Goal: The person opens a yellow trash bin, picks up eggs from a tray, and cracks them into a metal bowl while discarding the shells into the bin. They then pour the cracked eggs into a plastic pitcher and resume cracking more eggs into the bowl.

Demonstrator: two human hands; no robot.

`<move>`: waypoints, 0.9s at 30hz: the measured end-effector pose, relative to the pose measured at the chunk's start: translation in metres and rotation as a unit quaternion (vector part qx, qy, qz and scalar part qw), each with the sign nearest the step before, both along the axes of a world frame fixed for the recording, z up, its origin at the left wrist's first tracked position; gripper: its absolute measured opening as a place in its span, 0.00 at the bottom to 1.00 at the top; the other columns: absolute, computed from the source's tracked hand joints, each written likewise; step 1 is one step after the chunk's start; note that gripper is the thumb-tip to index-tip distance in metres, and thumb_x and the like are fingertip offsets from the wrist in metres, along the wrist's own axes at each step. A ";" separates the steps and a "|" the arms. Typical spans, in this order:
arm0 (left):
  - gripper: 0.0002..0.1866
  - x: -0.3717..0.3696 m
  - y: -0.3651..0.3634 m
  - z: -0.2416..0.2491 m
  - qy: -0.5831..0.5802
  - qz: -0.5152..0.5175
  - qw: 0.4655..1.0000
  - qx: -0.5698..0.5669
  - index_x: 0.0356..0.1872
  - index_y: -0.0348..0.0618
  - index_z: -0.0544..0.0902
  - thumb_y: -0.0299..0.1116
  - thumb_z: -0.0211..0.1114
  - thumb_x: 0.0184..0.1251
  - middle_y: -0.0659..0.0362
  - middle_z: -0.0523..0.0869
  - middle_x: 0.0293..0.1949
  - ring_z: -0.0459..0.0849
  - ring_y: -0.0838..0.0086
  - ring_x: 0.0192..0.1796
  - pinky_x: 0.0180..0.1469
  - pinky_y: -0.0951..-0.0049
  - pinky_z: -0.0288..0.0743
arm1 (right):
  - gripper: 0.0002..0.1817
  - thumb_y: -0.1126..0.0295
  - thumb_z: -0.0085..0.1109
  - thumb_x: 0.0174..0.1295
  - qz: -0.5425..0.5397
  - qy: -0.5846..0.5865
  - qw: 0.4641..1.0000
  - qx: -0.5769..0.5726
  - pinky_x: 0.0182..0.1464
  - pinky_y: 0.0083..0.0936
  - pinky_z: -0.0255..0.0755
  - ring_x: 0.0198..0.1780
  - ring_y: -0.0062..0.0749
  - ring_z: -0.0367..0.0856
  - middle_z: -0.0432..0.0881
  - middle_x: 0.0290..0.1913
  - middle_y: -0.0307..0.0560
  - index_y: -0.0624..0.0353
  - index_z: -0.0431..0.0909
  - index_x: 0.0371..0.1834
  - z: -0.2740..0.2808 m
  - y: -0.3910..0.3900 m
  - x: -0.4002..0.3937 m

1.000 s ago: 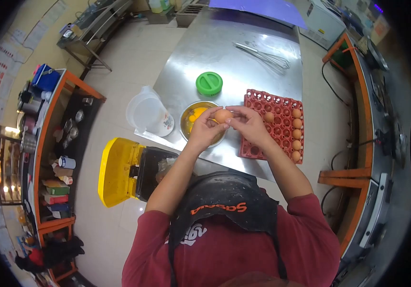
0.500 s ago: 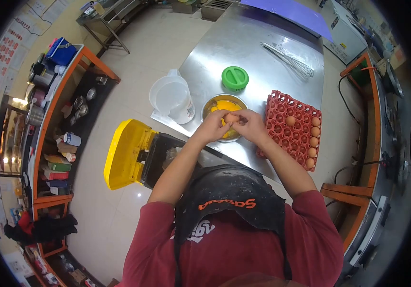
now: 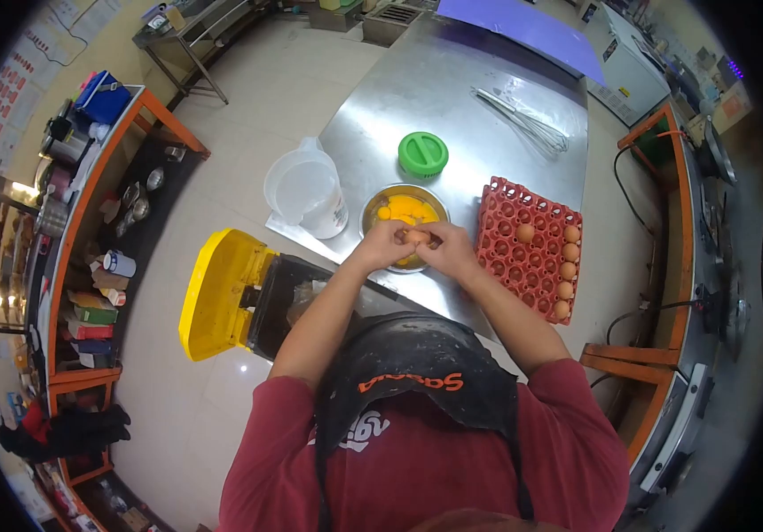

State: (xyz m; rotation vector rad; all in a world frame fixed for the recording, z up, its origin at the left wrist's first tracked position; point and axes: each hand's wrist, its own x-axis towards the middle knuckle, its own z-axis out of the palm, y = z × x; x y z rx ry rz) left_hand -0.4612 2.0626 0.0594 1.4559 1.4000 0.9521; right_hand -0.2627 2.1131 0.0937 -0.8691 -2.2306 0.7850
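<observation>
I hold the egg (image 3: 416,237) between both hands, just above the near rim of the bowl (image 3: 373,209), at the centre of the frame. My left hand (image 3: 383,246) and right hand (image 3: 448,251) meet around it, fingers of each pinching the smooth brown shell from either side, thumbs on top; whether the shell has split I cannot tell.

The bowl is round, shiny metal, and holds glossy yellow yolks (image 3: 406,211). It sits on the steel worktop (image 3: 452,97), a flat brushed sheet that runs toward the top of the frame.

Right of the bowl lies the tray (image 3: 515,257), red moulded plastic with a grid of round cups; a column of brown eggs (image 3: 566,270) fills its right edge and one more sits nearer the middle. Left of the bowl stands the jug (image 3: 303,191), translucent white plastic, at the worktop's corner. Just above the bowl lies a lid (image 3: 422,152), green, round and ribbed. Further up, toward the upper right, a wire whisk (image 3: 523,122) lies flat on the steel.

At the lower left of the bowl, on the tiled floor, stands a bin (image 3: 279,301), dark inside, its yellow lid flipped open.
</observation>
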 end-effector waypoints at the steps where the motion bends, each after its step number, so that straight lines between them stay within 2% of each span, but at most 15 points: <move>1: 0.23 0.001 0.002 -0.001 0.012 -0.005 1.000 0.000 0.52 0.29 0.85 0.36 0.75 0.60 0.54 0.89 0.33 0.86 0.73 0.35 0.39 0.71 0.80 | 0.21 0.68 0.72 0.53 -0.014 0.005 1.000 -0.026 0.40 0.24 0.81 0.32 0.28 0.86 0.89 0.37 0.52 0.62 0.88 0.51 0.000 0.000 0.000; 3: 0.23 0.001 -0.003 -0.001 0.034 -0.014 0.999 -0.010 0.51 0.30 0.85 0.36 0.75 0.59 0.53 0.89 0.34 0.86 0.71 0.36 0.40 0.71 0.80 | 0.20 0.69 0.72 0.53 -0.042 0.015 0.995 -0.087 0.39 0.22 0.80 0.31 0.25 0.85 0.89 0.35 0.50 0.63 0.88 0.50 -0.003 -0.009 0.001; 4: 0.24 0.003 -0.007 0.012 0.071 -0.017 0.997 -0.007 0.53 0.29 0.85 0.38 0.76 0.61 0.51 0.89 0.34 0.87 0.69 0.36 0.42 0.71 0.81 | 0.21 0.72 0.71 0.56 -0.042 0.018 0.989 -0.139 0.40 0.18 0.78 0.34 0.18 0.81 0.89 0.38 0.43 0.62 0.87 0.54 -0.011 -0.008 0.003; 7: 0.23 0.004 -0.015 0.027 0.040 0.036 0.999 0.001 0.55 0.29 0.84 0.37 0.75 0.65 0.53 0.89 0.34 0.86 0.72 0.35 0.43 0.72 0.80 | 0.23 0.73 0.70 0.60 -0.028 0.113 0.963 -0.244 0.43 0.16 0.75 0.37 0.14 0.78 0.87 0.43 0.38 0.61 0.85 0.60 -0.019 -0.004 0.005; 10: 0.22 0.000 -0.021 0.037 -0.021 0.026 0.999 -0.018 0.57 0.31 0.84 0.36 0.73 0.69 0.54 0.90 0.35 0.86 0.75 0.36 0.44 0.73 0.80 | 0.25 0.73 0.70 0.62 0.040 0.033 0.974 -0.222 0.44 0.14 0.74 0.40 0.13 0.76 0.85 0.46 0.36 0.61 0.82 0.64 -0.002 0.002 0.012; 13: 0.21 -0.001 -0.020 0.038 -0.041 -0.034 0.999 0.002 0.59 0.33 0.84 0.32 0.72 0.69 0.55 0.90 0.37 0.85 0.78 0.37 0.43 0.73 0.80 | 0.25 0.73 0.71 0.61 0.057 0.016 0.956 -0.288 0.43 0.15 0.74 0.39 0.13 0.76 0.85 0.44 0.36 0.61 0.83 0.63 0.027 -0.001 0.009; 14: 0.22 -0.001 -0.018 0.042 0.003 -0.058 0.998 0.003 0.58 0.33 0.83 0.33 0.73 0.67 0.51 0.90 0.40 0.87 0.72 0.40 0.45 0.70 0.80 | 0.23 0.71 0.72 0.60 0.067 0.003 0.969 -0.237 0.43 0.17 0.75 0.38 0.15 0.78 0.86 0.42 0.38 0.62 0.85 0.60 0.017 0.003 0.011; 17: 0.22 0.001 -0.019 0.004 0.166 -0.073 0.971 0.157 0.57 0.32 0.83 0.34 0.73 0.65 0.47 0.89 0.43 0.88 0.63 0.43 0.47 0.65 0.80 | 0.23 0.67 0.73 0.58 0.064 -0.039 0.975 -0.211 0.44 0.20 0.78 0.38 0.19 0.81 0.88 0.41 0.42 0.62 0.86 0.57 0.013 0.003 0.013; 18: 0.22 0.005 -0.020 0.004 0.072 -0.052 0.992 0.095 0.55 0.32 0.83 0.35 0.72 0.64 0.43 0.88 0.45 0.87 0.57 0.45 0.49 0.63 0.80 | 0.23 0.67 0.73 0.57 0.054 -0.044 0.973 -0.221 0.44 0.21 0.78 0.38 0.20 0.82 0.89 0.41 0.43 0.63 0.86 0.56 0.012 -0.002 0.015; 22: 0.22 0.006 -0.023 0.009 0.062 -0.033 0.995 0.073 0.54 0.32 0.84 0.35 0.72 0.62 0.44 0.88 0.44 0.88 0.59 0.43 0.47 0.64 0.80 | 0.22 0.67 0.71 0.55 0.024 -0.051 0.970 -0.236 0.46 0.22 0.79 0.39 0.23 0.84 0.90 0.40 0.46 0.63 0.87 0.54 0.012 0.001 0.009; 25: 0.22 0.014 -0.027 0.021 0.049 0.016 0.998 0.029 0.53 0.32 0.84 0.36 0.72 0.61 0.43 0.88 0.44 0.88 0.57 0.43 0.47 0.63 0.80 | 0.22 0.67 0.70 0.55 0.004 -0.074 0.971 -0.229 0.46 0.23 0.80 0.38 0.23 0.84 0.90 0.40 0.47 0.63 0.87 0.53 0.017 -0.001 0.006; 27: 0.22 0.018 -0.027 0.021 0.069 0.028 0.995 0.069 0.52 0.33 0.84 0.38 0.71 0.61 0.41 0.88 0.44 0.88 0.53 0.44 0.48 0.60 0.81 | 0.22 0.68 0.69 0.55 -0.005 -0.082 0.972 -0.222 0.46 0.23 0.80 0.38 0.23 0.85 0.90 0.40 0.47 0.63 0.87 0.54 0.020 -0.004 0.004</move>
